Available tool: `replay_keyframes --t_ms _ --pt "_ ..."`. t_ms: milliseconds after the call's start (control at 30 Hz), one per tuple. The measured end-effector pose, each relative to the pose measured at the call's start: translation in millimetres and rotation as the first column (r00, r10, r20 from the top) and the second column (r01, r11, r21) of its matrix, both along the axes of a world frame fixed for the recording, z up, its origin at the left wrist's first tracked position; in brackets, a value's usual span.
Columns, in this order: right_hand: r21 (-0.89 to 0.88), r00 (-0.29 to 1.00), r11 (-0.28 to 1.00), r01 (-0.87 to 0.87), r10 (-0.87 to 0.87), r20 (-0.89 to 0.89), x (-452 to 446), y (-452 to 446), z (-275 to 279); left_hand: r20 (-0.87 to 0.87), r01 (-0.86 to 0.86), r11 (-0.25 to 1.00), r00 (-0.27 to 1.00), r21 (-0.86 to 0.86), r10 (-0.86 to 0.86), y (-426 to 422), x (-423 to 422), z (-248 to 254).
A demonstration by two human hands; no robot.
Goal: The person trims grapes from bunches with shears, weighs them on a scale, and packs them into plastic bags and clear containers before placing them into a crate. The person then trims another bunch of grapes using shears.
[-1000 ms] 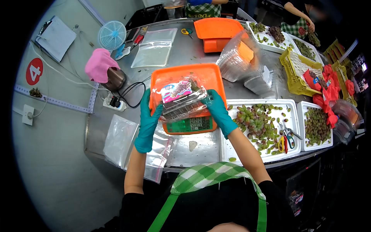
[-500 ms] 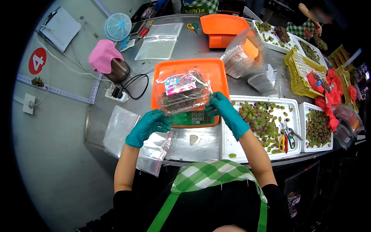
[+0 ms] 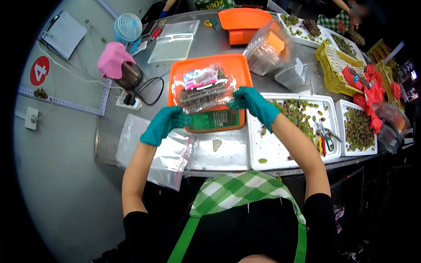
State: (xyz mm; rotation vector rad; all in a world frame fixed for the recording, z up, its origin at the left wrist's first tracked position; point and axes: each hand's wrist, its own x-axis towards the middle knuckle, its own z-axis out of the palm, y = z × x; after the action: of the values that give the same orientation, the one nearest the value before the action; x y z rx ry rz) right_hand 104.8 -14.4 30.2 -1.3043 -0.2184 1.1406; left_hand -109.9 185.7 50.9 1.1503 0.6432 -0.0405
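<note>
A clear plastic grape box (image 3: pixel 206 90) with a pink and blue label and dark contents is tilted over the orange tray of a weighing scale (image 3: pixel 246 72). Its near edge is raised, with the scale's green display and keypad showing below. At the box's near left corner is my left hand (image 3: pixel 165 123) in a teal glove, fingers closed on the plastic. The fingers of my right hand (image 3: pixel 254 104), gloved alike, are closed at the near right corner. Glare and motion blur hide the exact fingertip contacts.
A white foam tray (image 3: pixel 278 162) holds loose grapes, pliers and snips (image 3: pixel 324 142). Beside it stands a smaller tray of grapes (image 3: pixel 359 131). Stacked plastic boxes (image 3: pixel 265 52), a yellow crate (image 3: pixel 335 74), clear bags (image 3: pixel 169 153) and a fan (image 3: pixel 128 27) surround the scale. Another person works at far right.
The grape box has tilted and shifted slightly on the scale tray, with both hands still at its near corners. The grape bunch in the foam tray is less visible. The whole view has shifted a little.
</note>
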Motion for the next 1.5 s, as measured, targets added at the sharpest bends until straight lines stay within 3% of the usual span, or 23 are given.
replay_keyframes --t_ms 33,133,300,533,867,1000,1067,1133,1267,1300,1333,1400,1500 --pt "-0.020 0.994 0.998 -0.058 0.059 0.093 1.3 -0.1 1.6 -0.001 0.047 0.999 0.999 0.014 -0.047 2.4 0.1 2.4" --pt "-0.035 0.997 0.998 -0.049 0.050 0.051 3.3 1.7 5.9 -0.017 0.017 0.997 1.000 -0.070 -0.018 4.9 2.7 6.8" --pt "-0.037 0.985 0.985 -0.167 0.166 -0.043 7.6 -10.8 8.0 0.062 0.087 0.995 0.995 -0.054 -0.084 10.7 6.4 0.9" --pt "-0.083 0.998 0.995 -0.048 0.045 -0.037 4.1 -3.9 10.5 0.068 0.124 0.968 0.991 -0.217 -0.112 24.0 15.8 -2.5" --pt "-0.069 0.996 0.996 -0.058 0.063 0.068 8.3 -5.2 2.7 0.102 0.162 0.987 0.982 -0.022 -0.159 24.8 15.7 -6.0" --pt "0.003 0.997 1.000 -0.020 0.020 0.077 2.3 -10.5 -6.4 0.148 0.243 0.966 0.956 0.092 -0.255 21.0 9.4 -10.1" --pt "0.164 0.985 0.986 -0.014 -0.015 0.173 -7.7 -28.2 -27.3 0.096 0.181 0.943 0.972 0.278 -0.215 -1.2 5.2 -5.3" --pt "0.247 0.910 0.966 0.072 -0.165 0.381 -22.8 -52.3 -45.5 0.067 0.216 0.889 0.962 0.405 -0.264 -18.2 0.1 -0.3" --pt "0.387 0.912 0.859 0.334 -0.398 0.097 -69.0 -132.8 -40.2 0.028 0.342 0.830 0.919 0.440 -0.393 -82.4 20.1 33.0" --pt "0.357 0.874 0.854 0.380 -0.457 0.163 -81.4 -157.7 -34.4 0.041 0.404 0.806 0.884 0.432 -0.465 -98.2 26.6 36.6" --pt "0.312 0.855 0.840 0.444 -0.501 0.134 -97.6 -181.0 -26.5 0.022 0.483 0.765 0.840 0.425 -0.543 -111.2 32.5 40.8" --pt "0.402 0.821 0.738 0.542 -0.568 -0.064 -130.7 -225.5 -34.0 0.002 0.617 0.668 0.734 0.416 -0.679 -142.2 43.5 42.4" --pt "0.489 0.716 0.572 0.658 -0.676 -0.175 -204.8 -280.7 -30.3 0.005 0.779 0.535 0.565 0.326 -0.825 -193.0 46.2 35.5"
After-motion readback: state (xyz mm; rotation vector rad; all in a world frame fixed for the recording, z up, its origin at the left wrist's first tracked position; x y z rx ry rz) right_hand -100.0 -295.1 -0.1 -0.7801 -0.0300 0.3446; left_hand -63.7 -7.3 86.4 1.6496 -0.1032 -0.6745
